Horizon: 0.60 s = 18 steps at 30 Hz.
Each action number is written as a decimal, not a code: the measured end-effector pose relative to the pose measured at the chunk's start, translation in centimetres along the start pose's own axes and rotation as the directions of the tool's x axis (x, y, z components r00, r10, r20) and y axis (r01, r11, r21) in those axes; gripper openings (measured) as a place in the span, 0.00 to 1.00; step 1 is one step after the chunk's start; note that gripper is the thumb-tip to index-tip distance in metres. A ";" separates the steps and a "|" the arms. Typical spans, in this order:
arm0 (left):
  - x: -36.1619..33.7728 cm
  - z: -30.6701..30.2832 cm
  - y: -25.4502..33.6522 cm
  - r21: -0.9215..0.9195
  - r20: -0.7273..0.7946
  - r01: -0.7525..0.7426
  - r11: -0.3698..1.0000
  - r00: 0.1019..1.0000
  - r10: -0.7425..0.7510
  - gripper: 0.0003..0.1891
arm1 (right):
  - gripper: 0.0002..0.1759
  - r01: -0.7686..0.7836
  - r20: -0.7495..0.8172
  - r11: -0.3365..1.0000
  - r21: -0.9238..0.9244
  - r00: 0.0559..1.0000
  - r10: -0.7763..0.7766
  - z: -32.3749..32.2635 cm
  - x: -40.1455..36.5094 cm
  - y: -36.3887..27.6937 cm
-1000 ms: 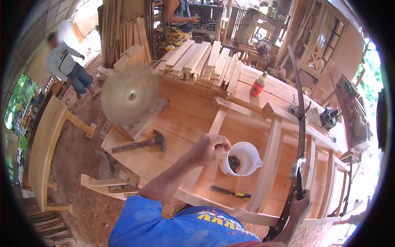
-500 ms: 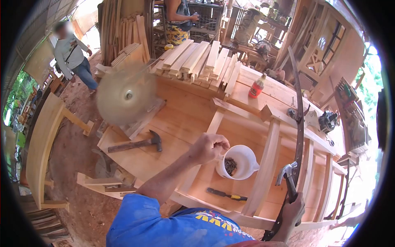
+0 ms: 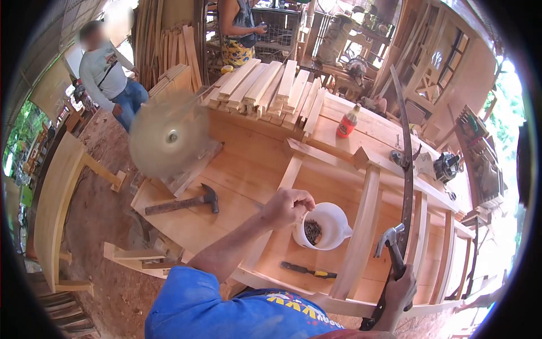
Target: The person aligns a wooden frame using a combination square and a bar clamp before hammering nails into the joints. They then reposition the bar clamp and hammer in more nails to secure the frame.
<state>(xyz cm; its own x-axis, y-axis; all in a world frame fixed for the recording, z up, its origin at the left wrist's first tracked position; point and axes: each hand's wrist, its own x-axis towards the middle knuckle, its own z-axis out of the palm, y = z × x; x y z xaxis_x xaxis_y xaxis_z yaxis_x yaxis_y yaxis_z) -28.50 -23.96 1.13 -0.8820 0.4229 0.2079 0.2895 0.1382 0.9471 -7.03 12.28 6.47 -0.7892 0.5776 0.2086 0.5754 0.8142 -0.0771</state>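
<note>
My left hand (image 3: 289, 207) is closed, fingertips pinched together, just above the rim of a white plastic pitcher (image 3: 337, 221). Whatever the fingers hold, if anything, is too small to make out. Inside the pitcher lies a heap of small nails (image 3: 312, 231). At the lower right my right hand (image 3: 401, 289) wraps around the dark handle of a claw hammer (image 3: 389, 242), its head upward. A long dark strip with holes (image 3: 407, 186) runs beside that hand and across the wooden frame (image 3: 361, 231). Near the pitcher lies a chisel with a black and yellow handle (image 3: 307, 270).
A second hammer (image 3: 182, 204) rests on the boards at left, below a blurred, spinning fan (image 3: 172, 136). Stacked planks (image 3: 265, 85), a red bottle (image 3: 348, 121) and a power tool (image 3: 446, 167) sit beyond. Two people (image 3: 110, 73) stand at the back.
The person at left has come closer and turned toward the bench. My view has shifted slightly; my left hand stays over the pitcher and my right hand still grips the hammer.
</note>
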 end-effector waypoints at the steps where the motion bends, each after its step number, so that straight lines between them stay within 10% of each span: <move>1: 0.0 0.0 0.0 0.001 0.003 0.001 1.000 1.000 -0.001 0.09 | 0.18 -0.006 0.002 1.000 -0.004 1.000 0.006 0.0 0.0 0.0; 18: 0.0 0.6 -0.4 -0.075 0.023 0.066 0.995 0.998 -0.065 0.10 | 0.18 0.015 -0.003 1.000 -0.021 1.000 -0.016 0.7 0.1 0.7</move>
<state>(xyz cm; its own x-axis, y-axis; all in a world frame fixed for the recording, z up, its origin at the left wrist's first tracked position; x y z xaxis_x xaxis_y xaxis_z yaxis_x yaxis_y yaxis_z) -28.39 -23.50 0.65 -0.8901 0.4336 0.1406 0.2020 0.0987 0.9744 -6.84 12.92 5.74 -0.7974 0.5646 0.2128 0.5675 0.8216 -0.0533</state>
